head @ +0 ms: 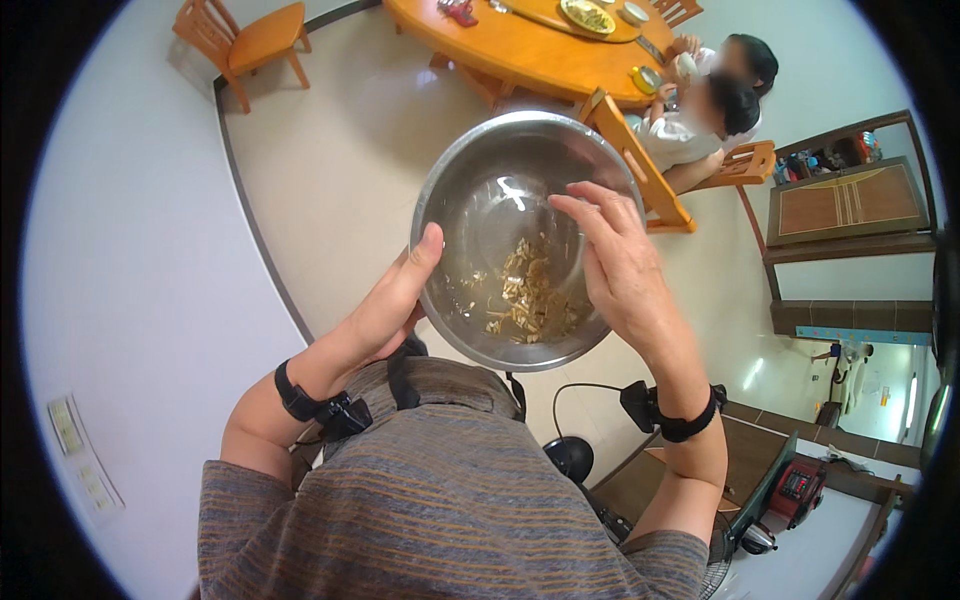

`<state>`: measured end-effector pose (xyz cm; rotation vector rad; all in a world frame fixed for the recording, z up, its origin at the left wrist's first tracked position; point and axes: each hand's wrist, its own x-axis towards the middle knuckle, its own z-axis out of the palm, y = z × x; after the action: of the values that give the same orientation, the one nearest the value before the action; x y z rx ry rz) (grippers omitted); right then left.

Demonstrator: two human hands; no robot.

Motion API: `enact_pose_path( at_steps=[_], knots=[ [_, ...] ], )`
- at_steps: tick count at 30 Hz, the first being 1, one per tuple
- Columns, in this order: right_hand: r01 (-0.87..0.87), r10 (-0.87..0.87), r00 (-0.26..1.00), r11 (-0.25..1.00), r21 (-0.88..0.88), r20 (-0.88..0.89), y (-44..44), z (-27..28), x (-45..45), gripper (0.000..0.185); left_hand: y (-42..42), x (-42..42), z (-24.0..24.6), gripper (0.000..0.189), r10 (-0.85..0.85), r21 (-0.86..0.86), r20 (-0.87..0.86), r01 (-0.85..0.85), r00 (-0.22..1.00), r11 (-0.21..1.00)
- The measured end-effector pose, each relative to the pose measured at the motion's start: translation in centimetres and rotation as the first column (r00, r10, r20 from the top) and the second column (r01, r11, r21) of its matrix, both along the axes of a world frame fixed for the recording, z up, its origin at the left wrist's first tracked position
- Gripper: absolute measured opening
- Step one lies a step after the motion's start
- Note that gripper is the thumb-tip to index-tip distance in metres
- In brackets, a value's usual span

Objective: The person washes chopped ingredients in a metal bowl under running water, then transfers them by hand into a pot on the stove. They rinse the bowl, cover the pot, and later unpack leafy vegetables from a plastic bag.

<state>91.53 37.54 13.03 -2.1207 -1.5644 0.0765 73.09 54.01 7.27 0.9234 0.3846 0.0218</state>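
A round stainless steel bowl (480, 161) is held up in front of my body, over the tiled floor. Brownish-yellow dried plant bits (529, 292) lie in its lower part, in what looks like shallow liquid. My left hand (401, 296) grips the bowl's left side, thumb over the rim and fingers beneath. Over the bowl's right side is my right hand (619, 255), its fingers apart and curved above the inside; no object shows in it. Both forearms wear black straps with small devices.
An orange wooden table (510, 49) with dishes stands beyond the bowl. Two people sit at its right side, near a wooden chair (637, 161). Another chair (266, 46) is by the wall at upper left. At lower right are a red appliance (796, 491) and a fan.
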Motion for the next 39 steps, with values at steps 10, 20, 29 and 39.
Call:
enact_pose_path(
  at_steps=[10,20,29,39],
  knots=[
    [0.0,-0.01,0.991,0.997,-0.075,-0.136,12.1,-2.9,9.5,0.041,12.8,12.0,-1.8,0.082,-0.089,0.014,-0.023,0.089,0.996,0.996],
    [-0.033,0.021,0.989,0.996,-0.083,-0.145,16.9,-2.0,17.8,0.048,19.7,23.1,-1.5,0.079,-0.095,0.02,0.0,0.095,0.995,0.995],
    [0.034,-0.035,0.998,0.999,-0.023,-0.055,19.9,0.8,26.7,0.049,24.5,32.8,-0.7,0.075,-0.123,0.02,0.019,0.122,0.992,0.992],
    [0.185,-0.188,0.969,0.982,-0.031,-0.16,25.1,-0.3,34.1,0.042,29.4,42.8,-1.1,0.07,-0.368,-0.008,0.047,0.369,0.929,0.93]
  ],
)
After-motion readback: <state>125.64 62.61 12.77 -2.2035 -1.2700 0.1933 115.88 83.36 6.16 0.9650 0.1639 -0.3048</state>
